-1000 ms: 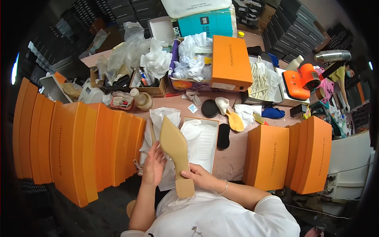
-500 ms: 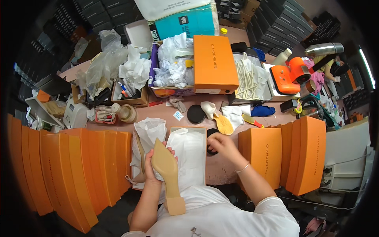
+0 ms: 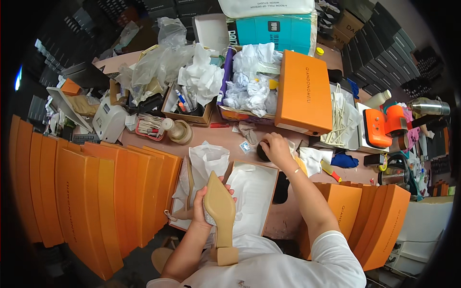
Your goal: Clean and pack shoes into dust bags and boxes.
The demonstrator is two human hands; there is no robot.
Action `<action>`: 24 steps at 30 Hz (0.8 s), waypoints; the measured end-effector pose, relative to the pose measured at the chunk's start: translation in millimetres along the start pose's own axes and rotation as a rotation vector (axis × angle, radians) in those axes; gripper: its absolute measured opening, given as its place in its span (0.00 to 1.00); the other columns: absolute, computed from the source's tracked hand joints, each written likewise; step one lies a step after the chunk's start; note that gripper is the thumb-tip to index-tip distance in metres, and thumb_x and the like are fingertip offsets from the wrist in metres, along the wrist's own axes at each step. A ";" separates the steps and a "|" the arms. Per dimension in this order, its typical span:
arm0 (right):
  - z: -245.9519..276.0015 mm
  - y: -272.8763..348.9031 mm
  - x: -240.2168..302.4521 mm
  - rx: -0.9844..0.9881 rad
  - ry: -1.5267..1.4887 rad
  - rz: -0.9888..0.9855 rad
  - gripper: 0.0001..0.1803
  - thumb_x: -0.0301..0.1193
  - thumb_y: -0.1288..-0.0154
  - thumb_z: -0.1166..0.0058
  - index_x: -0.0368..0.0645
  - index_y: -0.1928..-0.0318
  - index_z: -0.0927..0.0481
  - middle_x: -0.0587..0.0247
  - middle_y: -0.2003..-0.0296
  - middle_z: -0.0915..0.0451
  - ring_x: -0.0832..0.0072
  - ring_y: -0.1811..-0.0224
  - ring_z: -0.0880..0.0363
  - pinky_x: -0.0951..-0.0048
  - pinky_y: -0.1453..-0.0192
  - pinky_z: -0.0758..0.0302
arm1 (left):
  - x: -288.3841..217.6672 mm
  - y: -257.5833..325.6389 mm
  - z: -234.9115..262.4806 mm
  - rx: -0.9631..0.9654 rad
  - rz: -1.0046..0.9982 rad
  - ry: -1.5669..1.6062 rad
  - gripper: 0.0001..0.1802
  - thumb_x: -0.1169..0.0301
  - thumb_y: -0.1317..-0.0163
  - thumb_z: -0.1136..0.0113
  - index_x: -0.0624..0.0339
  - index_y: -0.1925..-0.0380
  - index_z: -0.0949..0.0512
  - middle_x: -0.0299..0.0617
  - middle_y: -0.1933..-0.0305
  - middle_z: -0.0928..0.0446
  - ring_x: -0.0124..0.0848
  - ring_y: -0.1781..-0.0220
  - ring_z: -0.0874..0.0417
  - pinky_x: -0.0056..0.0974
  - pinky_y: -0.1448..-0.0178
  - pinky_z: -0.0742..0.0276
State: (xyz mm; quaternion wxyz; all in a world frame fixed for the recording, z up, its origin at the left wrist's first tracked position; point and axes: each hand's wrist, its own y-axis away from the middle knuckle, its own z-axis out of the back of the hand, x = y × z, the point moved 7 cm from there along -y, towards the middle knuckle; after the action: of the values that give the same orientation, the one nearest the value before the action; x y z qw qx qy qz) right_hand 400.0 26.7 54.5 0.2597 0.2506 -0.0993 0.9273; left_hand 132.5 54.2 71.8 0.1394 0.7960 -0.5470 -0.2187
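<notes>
My left hand point(image 3: 200, 204) grips a heeled shoe point(image 3: 222, 211) with its tan sole turned up, its pointed toe away from me and its block heel toward me. A glittery patch shows at the shoe's side, beside my palm. My right hand point(image 3: 278, 152) reaches across the table with curled fingers, at the edge of a black round disc point(image 3: 262, 151); what lies under the fingers is hidden. Between my arms stands an open shoe box point(image 3: 272, 204) lined with white paper point(image 3: 249, 192). Another shoe point(image 3: 188, 178) lies along its left side by crumpled paper.
Orange shoe boxes stand in rows at left point(image 3: 84, 206) and right point(image 3: 382, 225). Behind are a carton of crumpled paper point(image 3: 249, 96), an orange lid point(image 3: 303, 91), a tray of white sticks point(image 3: 338, 117) and a jar point(image 3: 178, 131). A black oval pad point(image 3: 281, 188) lies beside the shoe box.
My right hand has moved away from me, from the black oval pad to the round disc. My left hand still holds the shoe, sole up. The whole view has shifted.
</notes>
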 end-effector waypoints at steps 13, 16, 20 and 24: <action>-39.3 -13.6 8.2 -0.139 0.008 0.132 0.05 0.30 0.40 0.43 0.43 0.67 0.22 0.61 0.64 0.22 0.62 0.58 0.23 0.60 0.52 0.29 | -23.6 23.4 -7.4 0.033 -0.092 0.014 0.38 0.50 0.43 0.44 0.58 0.37 0.39 0.49 0.50 0.26 0.41 0.44 0.25 0.55 0.38 0.30; 12.5 7.5 48.0 -0.198 -0.503 0.164 0.03 0.27 0.37 0.45 0.42 0.65 0.24 0.65 0.65 0.23 0.73 0.61 0.25 0.72 0.55 0.30 | -23.4 30.8 -4.2 0.038 -0.119 0.009 0.38 0.50 0.43 0.45 0.57 0.36 0.39 0.49 0.49 0.26 0.41 0.45 0.24 0.55 0.39 0.29; 26.1 32.8 63.6 0.048 -1.396 -0.138 0.03 0.25 0.34 0.47 0.43 0.62 0.28 0.74 0.68 0.27 0.88 0.66 0.31 0.85 0.62 0.34 | -19.8 32.5 -7.8 0.062 -0.099 0.004 0.38 0.49 0.43 0.45 0.57 0.36 0.39 0.49 0.49 0.26 0.42 0.45 0.24 0.55 0.39 0.28; 22.7 40.6 102.7 0.198 -1.565 -0.171 0.07 0.23 0.34 0.47 0.42 0.57 0.29 0.75 0.70 0.27 0.89 0.71 0.33 0.88 0.67 0.36 | -23.4 41.9 -19.1 0.103 -0.087 -0.037 0.38 0.50 0.42 0.45 0.58 0.37 0.38 0.50 0.49 0.26 0.43 0.45 0.24 0.55 0.39 0.28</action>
State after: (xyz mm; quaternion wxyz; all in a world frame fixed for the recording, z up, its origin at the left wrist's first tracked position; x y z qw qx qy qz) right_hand 311.9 29.6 124.7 0.1610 0.8585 -0.1505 0.4631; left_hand 100.9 60.4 112.2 0.0783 0.8208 -0.5251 -0.2108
